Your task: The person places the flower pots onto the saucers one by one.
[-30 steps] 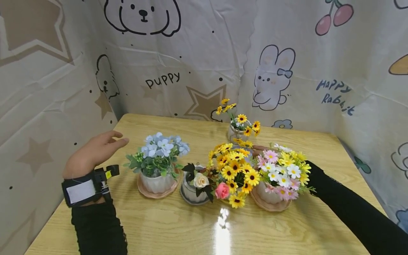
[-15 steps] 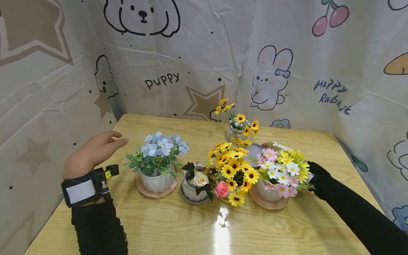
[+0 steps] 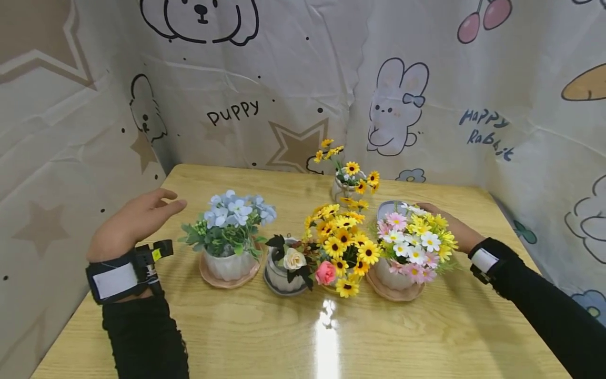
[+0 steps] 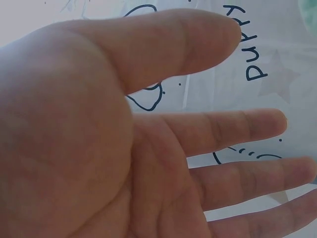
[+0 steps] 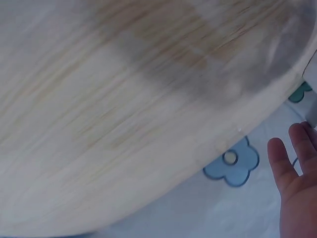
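My right hand [image 3: 447, 226] reaches behind the pot of pink, white and yellow daisies [image 3: 414, 247]. Its fingers grip the right side of a blue-grey saucer [image 3: 389, 207], whose near part is hidden by the daisies. At the right wrist view's edge, the fingers [image 5: 282, 161] meet a pale grey edge [image 5: 312, 106]; the thumb is out of sight. My left hand [image 3: 137, 221] holds nothing and hovers left of the pot of blue flowers [image 3: 232, 226]. In the left wrist view its fingers [image 4: 247, 129] are spread and nearly straight.
On the wooden table [image 3: 265, 337], a grey pot with roses [image 3: 286, 271] and a cluster of yellow sunflowers [image 3: 343, 245] stand between the two larger pots. Behind them is a small pot of sunflowers [image 3: 347, 188]. A printed cloth [image 3: 289, 95] hangs around the table.
My right hand has moved right with the saucer, from behind the sunflowers to behind the daisies. The left hand stays in place. The head view has shifted slightly.
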The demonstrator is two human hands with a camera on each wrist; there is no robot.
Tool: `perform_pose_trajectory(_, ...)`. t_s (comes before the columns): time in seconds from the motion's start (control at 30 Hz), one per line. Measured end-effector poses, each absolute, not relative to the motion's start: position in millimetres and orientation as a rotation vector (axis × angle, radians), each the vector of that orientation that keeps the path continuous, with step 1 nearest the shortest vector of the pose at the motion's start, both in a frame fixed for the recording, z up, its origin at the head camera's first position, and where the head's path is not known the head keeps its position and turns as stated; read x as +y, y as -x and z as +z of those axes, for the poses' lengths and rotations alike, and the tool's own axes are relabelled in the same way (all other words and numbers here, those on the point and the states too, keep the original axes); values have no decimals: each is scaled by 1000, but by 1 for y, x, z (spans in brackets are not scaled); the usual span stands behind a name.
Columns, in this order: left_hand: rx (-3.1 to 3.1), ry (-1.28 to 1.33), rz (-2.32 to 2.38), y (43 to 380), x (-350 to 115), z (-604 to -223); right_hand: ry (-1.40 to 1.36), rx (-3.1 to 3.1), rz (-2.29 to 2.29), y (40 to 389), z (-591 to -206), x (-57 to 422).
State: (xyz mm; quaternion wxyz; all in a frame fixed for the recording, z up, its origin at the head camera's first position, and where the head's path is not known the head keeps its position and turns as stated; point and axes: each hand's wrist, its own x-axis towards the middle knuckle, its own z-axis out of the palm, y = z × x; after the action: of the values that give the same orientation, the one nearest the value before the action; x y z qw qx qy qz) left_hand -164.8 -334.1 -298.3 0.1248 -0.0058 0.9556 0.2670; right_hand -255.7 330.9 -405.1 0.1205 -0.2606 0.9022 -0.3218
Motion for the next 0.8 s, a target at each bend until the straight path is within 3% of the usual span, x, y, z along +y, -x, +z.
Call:
perform_pose_trajectory(0.5, 2794, -21, 762, 168, -330, -299, 1050, 2931, -605, 222, -392, 378)
perform_pose_trajectory(0.8, 2783, -7, 745, 169, -332, -300, 874, 2953, -672, 197, -389, 395)
